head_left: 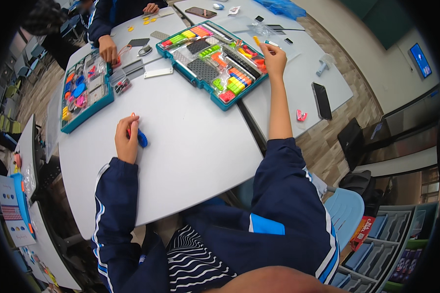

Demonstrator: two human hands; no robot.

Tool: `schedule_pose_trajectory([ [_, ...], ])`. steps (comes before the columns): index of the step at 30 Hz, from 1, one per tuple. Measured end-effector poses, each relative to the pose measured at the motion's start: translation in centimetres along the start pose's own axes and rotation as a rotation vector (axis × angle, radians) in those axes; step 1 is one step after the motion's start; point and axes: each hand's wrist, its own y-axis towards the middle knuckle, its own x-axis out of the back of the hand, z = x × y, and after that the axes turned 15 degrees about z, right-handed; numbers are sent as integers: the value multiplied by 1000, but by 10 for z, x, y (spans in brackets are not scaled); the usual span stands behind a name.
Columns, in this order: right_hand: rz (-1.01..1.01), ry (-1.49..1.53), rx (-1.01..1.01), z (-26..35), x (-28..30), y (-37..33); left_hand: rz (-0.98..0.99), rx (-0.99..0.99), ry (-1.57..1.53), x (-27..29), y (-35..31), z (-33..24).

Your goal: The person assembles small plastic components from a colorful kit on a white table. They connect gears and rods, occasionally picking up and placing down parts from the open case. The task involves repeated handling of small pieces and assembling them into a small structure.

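Note:
My left hand [126, 140] is closed over the white table, its fingers pinching a small building piece with a ribbed blue wheel [142, 138] and a bit of red. Further away, my right hand [275, 59] reaches out over the right edge of a teal parts case [226, 103]. Its fingertips pinch a short yellow-orange stick-like piece [256, 41]. Colourful beams, bricks and grey plates fill the case's compartments, below and left of that hand. What my palms cover is hidden.
A second teal case [90, 113] with wheels and gears stands at left. Another person's hand [108, 50] is beside it. A white beam [158, 73] lies between the cases. On the right are a black phone [321, 100] and a pink-red piece [301, 115]. A gap splits the tables.

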Motion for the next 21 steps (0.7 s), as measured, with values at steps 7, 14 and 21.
schedule_pose_trajectory([
  [7,264,-63,-24,-19,-8,19,-1,61,-26,0,1,-7],
  [14,136,-69,90,-15,1,8,-6,151,-66,2,2,-10],
  [21,66,74,68,-17,8,9,-10,176,-41,2,4,-13],
])
